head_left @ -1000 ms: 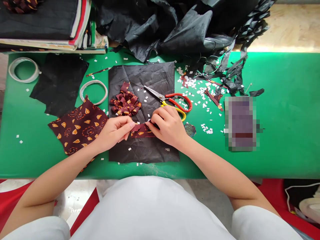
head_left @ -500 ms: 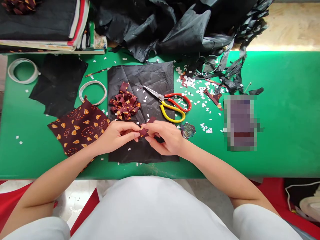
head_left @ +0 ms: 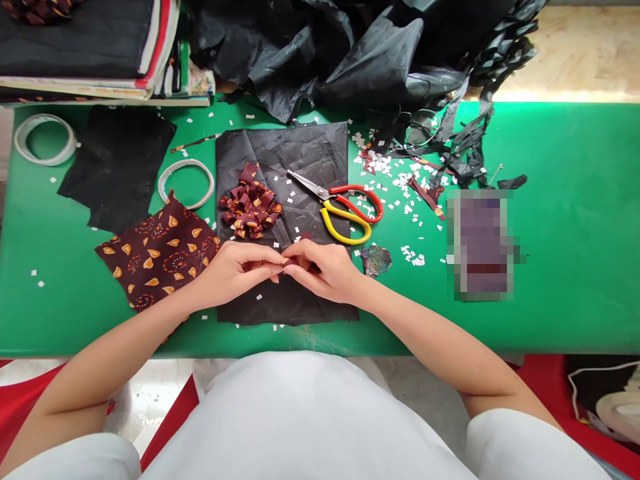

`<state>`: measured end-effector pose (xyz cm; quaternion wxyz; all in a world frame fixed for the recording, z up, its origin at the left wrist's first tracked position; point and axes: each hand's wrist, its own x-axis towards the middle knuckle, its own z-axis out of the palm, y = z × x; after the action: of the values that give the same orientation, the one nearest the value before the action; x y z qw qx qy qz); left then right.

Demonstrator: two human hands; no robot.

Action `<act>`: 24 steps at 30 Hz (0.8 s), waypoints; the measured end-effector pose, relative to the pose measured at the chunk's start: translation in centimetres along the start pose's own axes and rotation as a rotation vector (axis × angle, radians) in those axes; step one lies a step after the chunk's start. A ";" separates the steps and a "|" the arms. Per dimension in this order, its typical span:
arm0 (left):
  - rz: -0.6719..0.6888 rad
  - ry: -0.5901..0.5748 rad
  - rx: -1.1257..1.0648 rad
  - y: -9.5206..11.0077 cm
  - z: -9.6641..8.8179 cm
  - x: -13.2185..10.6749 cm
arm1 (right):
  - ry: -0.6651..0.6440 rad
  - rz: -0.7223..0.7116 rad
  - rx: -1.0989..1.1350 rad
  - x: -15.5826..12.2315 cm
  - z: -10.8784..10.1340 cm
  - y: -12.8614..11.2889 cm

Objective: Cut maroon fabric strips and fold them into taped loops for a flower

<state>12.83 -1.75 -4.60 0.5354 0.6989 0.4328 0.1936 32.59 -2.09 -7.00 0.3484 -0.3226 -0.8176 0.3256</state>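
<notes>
My left hand (head_left: 239, 269) and my right hand (head_left: 323, 270) meet fingertip to fingertip over a black sheet (head_left: 300, 150) on the green table (head_left: 565, 220). Both pinch a small folded piece of maroon printed fabric (head_left: 305, 237), mostly hidden between the fingers. Just beyond the hands lies a pile of folded maroon fabric pieces (head_left: 250, 203). Red and yellow handled scissors (head_left: 340, 203) rest to the right of that pile. A larger maroon patterned cloth (head_left: 157, 257) lies to the left of my left hand.
Two tape rings (head_left: 186, 183) (head_left: 45, 139) and black fabric (head_left: 117, 163) lie at left. Crumpled black material (head_left: 350, 53) and stacked fabrics (head_left: 90, 47) fill the back. White paper bits (head_left: 395, 180), a shiny scrap (head_left: 376, 260) and a blurred flat object (head_left: 481, 243) lie at right.
The maroon strip was stretched flat between my hands; it has been folded up small, and both hands have drawn together around it, slightly nearer to me.
</notes>
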 end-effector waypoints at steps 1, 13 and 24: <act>-0.005 0.001 -0.008 0.0 0.0 0.0 | 0.002 0.008 0.001 0.0 0.0 0.0; -0.111 0.014 -0.152 0.0 -0.2 0.1 | 0.119 -0.054 -0.072 -0.1 0.2 0.0; -0.100 0.151 -0.455 -0.3 0.0 0.1 | 0.069 -0.018 -0.001 0.3 0.1 0.1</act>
<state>12.74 -1.68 -4.83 0.6542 0.5213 0.4510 0.3112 32.43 -1.85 -7.02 0.3793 -0.3263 -0.8081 0.3109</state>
